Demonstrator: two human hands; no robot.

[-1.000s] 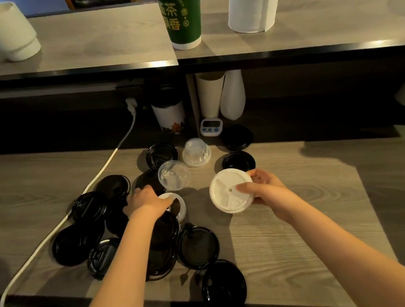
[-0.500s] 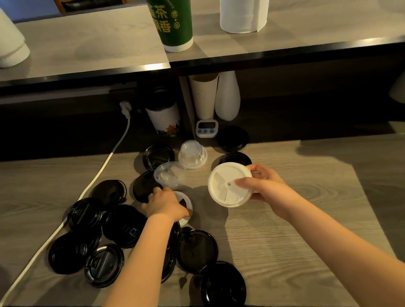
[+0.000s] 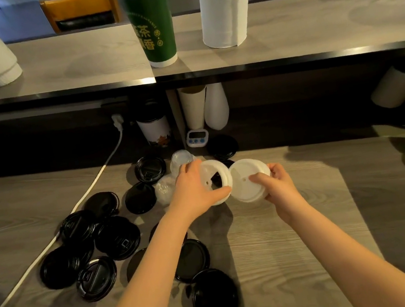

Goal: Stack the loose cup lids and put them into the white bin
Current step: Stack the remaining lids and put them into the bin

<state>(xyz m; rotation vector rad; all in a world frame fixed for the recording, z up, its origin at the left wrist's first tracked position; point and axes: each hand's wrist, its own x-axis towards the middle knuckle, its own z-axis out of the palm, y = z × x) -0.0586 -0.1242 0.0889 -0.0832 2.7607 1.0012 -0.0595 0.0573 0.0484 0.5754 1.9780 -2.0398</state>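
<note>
Two black lids lie nearest you: one [image 3: 214, 294] right at the counter's front edge, another [image 3: 190, 259] just behind it, partly under your left forearm.
- Risk: drop that forearm and it could sweep the edge lid to the floor.

More black lids [image 3: 117, 237] are spread out to the left, some overlapping, beside a white cable [image 3: 49, 245].

Mid-counter, both hands are up and loaded.
- Left hand [image 3: 191, 190]: clasps a white lid [image 3: 218, 177] by the rim, tilted, with its hollow side turned toward the right.
- Right hand [image 3: 277, 183]: pinches a second white lid [image 3: 244, 181], thumb on its top face.
- The rims meet or nearly meet; you cannot tell which from here.
- Judgement: you are about to nest them.
- Risk: with the tilts mismatched, one rim may catch and pop a lid out of your pinch.

Just behind the left hand are two clear lids [image 3: 182, 158], light and easily knocked. Beyond them are another black lid [image 3: 222, 147] and a small timer [image 3: 197, 137].

On the upper shelf are a green cup [image 3: 150, 24] and a paper roll [image 3: 224, 8].

No white bin is identifiable. Risk: carrying a loose stack somewhere unseen.
</note>
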